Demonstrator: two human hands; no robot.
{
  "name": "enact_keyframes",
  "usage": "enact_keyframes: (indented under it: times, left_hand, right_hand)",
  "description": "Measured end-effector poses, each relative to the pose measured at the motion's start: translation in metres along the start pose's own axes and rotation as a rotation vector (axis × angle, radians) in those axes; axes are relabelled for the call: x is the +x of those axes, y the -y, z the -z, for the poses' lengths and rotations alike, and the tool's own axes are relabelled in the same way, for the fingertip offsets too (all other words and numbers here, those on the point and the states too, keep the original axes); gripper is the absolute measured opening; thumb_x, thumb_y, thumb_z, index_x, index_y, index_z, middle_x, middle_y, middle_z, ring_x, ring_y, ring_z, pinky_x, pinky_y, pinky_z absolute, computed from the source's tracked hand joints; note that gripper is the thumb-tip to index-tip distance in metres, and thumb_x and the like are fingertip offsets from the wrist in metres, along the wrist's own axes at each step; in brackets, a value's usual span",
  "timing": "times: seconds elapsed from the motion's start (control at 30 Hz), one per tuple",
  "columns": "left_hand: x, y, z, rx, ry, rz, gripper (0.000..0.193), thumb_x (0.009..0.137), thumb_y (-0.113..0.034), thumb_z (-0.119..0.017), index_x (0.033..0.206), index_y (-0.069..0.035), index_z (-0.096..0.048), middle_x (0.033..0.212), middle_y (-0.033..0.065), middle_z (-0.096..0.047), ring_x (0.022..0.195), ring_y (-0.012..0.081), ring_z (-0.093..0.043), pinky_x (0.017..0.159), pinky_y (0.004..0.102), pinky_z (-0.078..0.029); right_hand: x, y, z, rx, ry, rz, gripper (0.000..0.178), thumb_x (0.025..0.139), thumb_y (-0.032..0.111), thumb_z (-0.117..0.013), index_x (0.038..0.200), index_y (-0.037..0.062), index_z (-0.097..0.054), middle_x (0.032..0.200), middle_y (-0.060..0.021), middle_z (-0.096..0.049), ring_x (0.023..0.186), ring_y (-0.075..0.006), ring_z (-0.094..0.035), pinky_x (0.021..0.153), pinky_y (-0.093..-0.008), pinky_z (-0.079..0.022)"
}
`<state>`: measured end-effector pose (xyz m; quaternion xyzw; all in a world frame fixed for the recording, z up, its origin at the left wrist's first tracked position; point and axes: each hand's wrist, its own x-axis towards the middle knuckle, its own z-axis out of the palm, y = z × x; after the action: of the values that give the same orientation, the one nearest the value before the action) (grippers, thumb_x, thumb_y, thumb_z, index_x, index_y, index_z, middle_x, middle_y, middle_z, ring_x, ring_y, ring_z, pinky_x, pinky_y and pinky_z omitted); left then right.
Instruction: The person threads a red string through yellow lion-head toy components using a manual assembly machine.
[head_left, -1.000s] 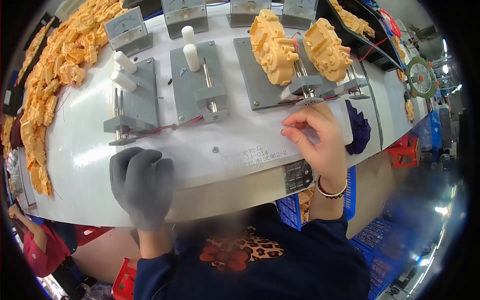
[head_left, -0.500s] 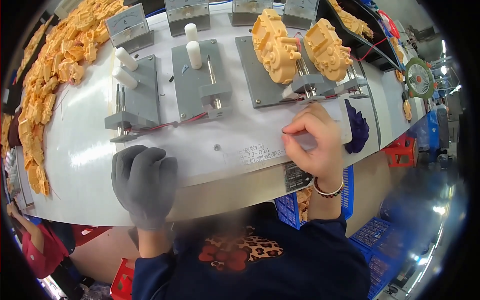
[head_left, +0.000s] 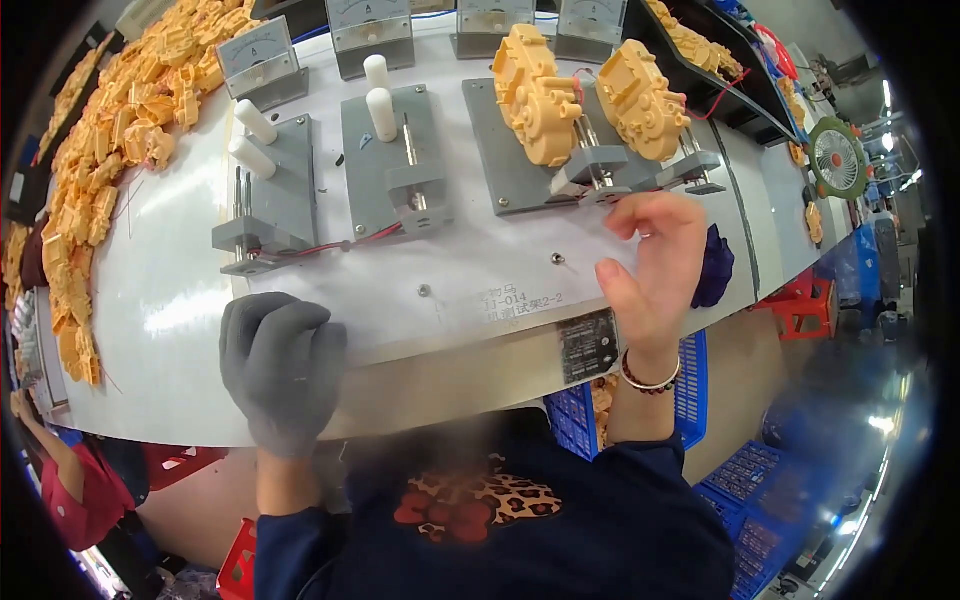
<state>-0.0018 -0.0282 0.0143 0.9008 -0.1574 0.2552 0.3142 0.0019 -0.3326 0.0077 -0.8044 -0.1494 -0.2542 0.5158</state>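
My left hand [head_left: 283,370], in a grey glove, rests at the table's front edge with its fingers curled in; nothing shows in it. My bare right hand [head_left: 660,265] hovers over the right part of the white sheet, thumb and fingers apart, holding nothing. Just left of its fingertips a small metal toggle switch [head_left: 557,259] stands up. A second toggle switch [head_left: 424,291] lies further left. Beyond my right hand, one yellow plastic gearbox housing [head_left: 538,100] and another yellow housing [head_left: 642,102] are seated on grey test fixtures [head_left: 502,165].
Two more grey fixtures, a left one [head_left: 285,190] and a middle one [head_left: 365,175], carry white pegs. Analog meters [head_left: 370,35] line the back. Yellow housings [head_left: 150,100] are heaped at left. Dark blue cloth [head_left: 714,268] lies right of my hand; a blue basket [head_left: 690,390] stands below.
My right hand has opened from a pinch and drawn slightly right, uncovering the right toggle switch. My left hand stays nearly in place. The whole view has shifted a little.
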Motion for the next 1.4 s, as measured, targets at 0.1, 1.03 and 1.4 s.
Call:
enact_keyframes:
  times: [0.1,1.03,1.4]
  left_hand:
    - [0.017,-0.015,0.020,-0.046,0.066,-0.096,0.023,0.059,0.000,-0.070,0.080,-0.007,-0.062,0.077,0.0071,-0.057,0.072,0.0244,-0.055,0.062,0.0333,-0.044]
    - [0.214,-0.089,-0.061,-0.093,0.689,-0.310,0.028,0.084,-0.027,-0.057,0.092,-0.002,-0.066,0.076,0.0041,-0.062,0.070,0.0113,-0.058,0.062,0.0266,-0.048]
    - [0.336,0.027,-0.066,-0.376,0.448,0.285,0.056,0.090,-0.052,-0.055,0.136,-0.019,-0.048,0.110,0.0059,-0.058,0.080,0.0082,-0.054,0.071,0.0228,-0.049]
  right_hand:
    - [0.005,0.005,-0.002,0.054,-0.017,-0.022,0.062,0.071,0.013,-0.067,0.125,-0.0004,-0.041,0.103,-0.0117,-0.054,0.094,-0.0182,-0.052,0.082,-0.0303,-0.041]
    - [0.008,0.006,0.001,0.151,0.050,0.104,0.059,0.064,0.003,-0.065,0.122,0.0004,-0.053,0.105,-0.0119,-0.061,0.082,-0.0205,-0.057,0.069,-0.0289,-0.046]
    - [0.004,0.020,-0.012,0.130,-0.108,0.002,0.063,0.070,0.010,-0.069,0.129,0.0031,-0.047,0.100,-0.0118,-0.062,0.082,-0.0205,-0.059,0.068,-0.0283,-0.046]
